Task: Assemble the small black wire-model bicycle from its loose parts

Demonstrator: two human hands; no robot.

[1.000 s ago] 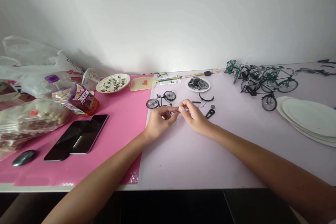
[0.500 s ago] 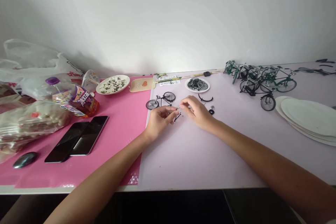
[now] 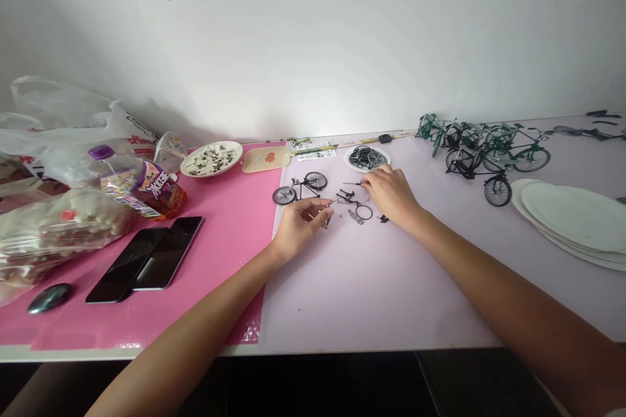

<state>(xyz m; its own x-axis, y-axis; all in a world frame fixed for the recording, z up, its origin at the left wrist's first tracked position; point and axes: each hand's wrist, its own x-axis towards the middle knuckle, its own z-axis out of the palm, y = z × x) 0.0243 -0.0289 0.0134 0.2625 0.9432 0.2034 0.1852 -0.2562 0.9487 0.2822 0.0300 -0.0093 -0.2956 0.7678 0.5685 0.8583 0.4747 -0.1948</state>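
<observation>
My left hand (image 3: 302, 225) is closed, with a small thin black bicycle part (image 3: 328, 216) pinched between thumb and fingers. To its right, my right hand (image 3: 391, 194) is closed at the fingertips on one end of a thin dark rod (image 3: 351, 183) that points left. Between the hands lie loose model-bicycle parts: a black piece (image 3: 347, 195), a dark ring (image 3: 364, 212) and a grey piece (image 3: 356, 216). A small black part (image 3: 384, 219) is below my right hand. Just beyond my left hand, a partly assembled black model bicycle (image 3: 299, 188) lies on the table.
A white plate (image 3: 348, 163) holds black wheels and parts. Several finished green and black model bicycles (image 3: 531, 158) stand at back right, near stacked white plates (image 3: 577, 215). On the left are two phones (image 3: 128, 264), a drink bottle (image 3: 141, 186), bags and a bowl (image 3: 211, 169) of small pieces.
My right hand has moved away from my left hand, to the right and slightly farther back, uncovering the loose parts between them. My left hand stays nearly in place.
</observation>
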